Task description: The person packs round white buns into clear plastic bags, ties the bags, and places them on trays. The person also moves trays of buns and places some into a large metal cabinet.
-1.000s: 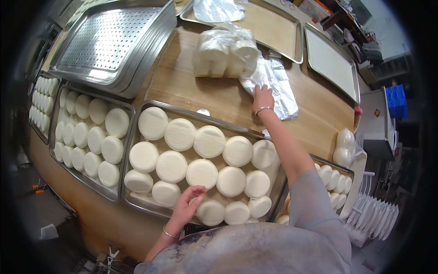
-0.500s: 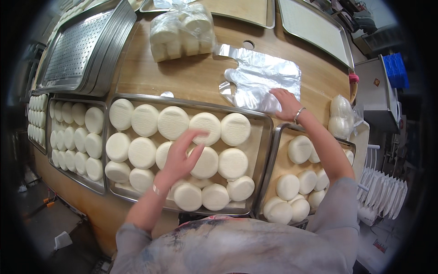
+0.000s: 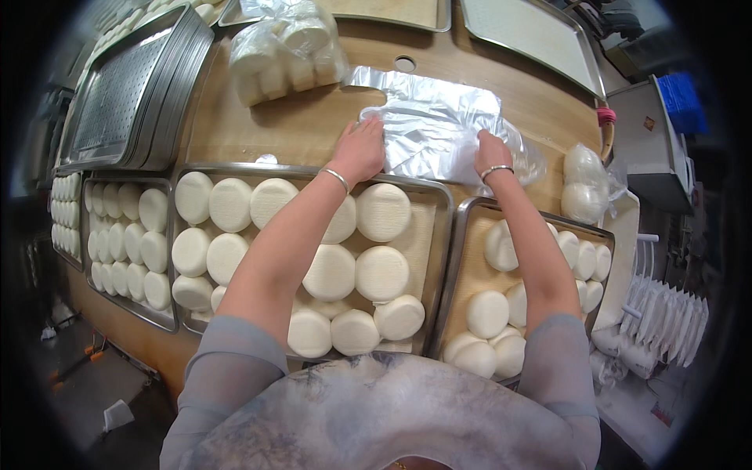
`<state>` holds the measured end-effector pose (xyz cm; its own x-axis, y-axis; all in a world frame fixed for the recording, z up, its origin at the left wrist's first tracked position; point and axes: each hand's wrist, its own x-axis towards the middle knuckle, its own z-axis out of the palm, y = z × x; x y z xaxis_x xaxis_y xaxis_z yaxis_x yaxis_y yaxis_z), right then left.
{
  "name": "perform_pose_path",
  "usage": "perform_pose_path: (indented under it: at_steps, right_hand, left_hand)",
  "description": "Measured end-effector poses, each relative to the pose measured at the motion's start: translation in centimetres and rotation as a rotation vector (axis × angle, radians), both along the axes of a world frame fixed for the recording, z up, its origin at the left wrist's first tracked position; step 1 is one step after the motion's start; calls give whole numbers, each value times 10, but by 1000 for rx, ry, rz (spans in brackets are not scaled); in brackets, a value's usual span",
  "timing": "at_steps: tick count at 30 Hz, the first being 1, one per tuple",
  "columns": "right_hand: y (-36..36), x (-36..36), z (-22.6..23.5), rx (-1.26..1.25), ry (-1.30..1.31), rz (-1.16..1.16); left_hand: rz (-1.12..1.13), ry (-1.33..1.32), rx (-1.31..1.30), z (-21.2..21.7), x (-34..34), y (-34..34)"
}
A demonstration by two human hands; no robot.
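1. While both forearms reached over the trays, the left hand (image 3: 362,149) lay flat, fingers spread, on the near-left edge of the clear plastic bags (image 3: 439,129); it gripped nothing, apparently pinning the stack.
2. Right hand (image 3: 490,150) rested on the bags' right side, fingers curled into the film; whether it pinched a layer could not be told.
3. Bags lay flat on the wooden bench (image 3: 313,125), just beyond the middle tray (image 3: 446,235), within easy reach of the white round cakes (image 3: 381,274).
4. Filled bag of cakes (image 3: 286,51) sat far left of the stack.
5. Perforated steel trays (image 3: 125,94) were stacked far left; white racks (image 3: 666,313) stood at right.
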<state>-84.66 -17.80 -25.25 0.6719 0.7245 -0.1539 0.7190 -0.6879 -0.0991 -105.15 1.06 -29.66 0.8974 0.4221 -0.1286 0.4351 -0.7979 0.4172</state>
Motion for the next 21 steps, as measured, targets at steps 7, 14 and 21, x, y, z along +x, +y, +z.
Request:
perform_pose_path:
  at_steps: [7,14,21]
  right_hand:
    - [-38,-51,63,709,-10,224]
    - [-27,-142,113,835,47,348]
    - [-45,-193,115,886,78,346]
  left_hand:
    - [63,-46,-383,59,0,-6]
    - [290,-434,-1289,132,-54,-56]
    - [534,-607,-1689,117,-102,-49]
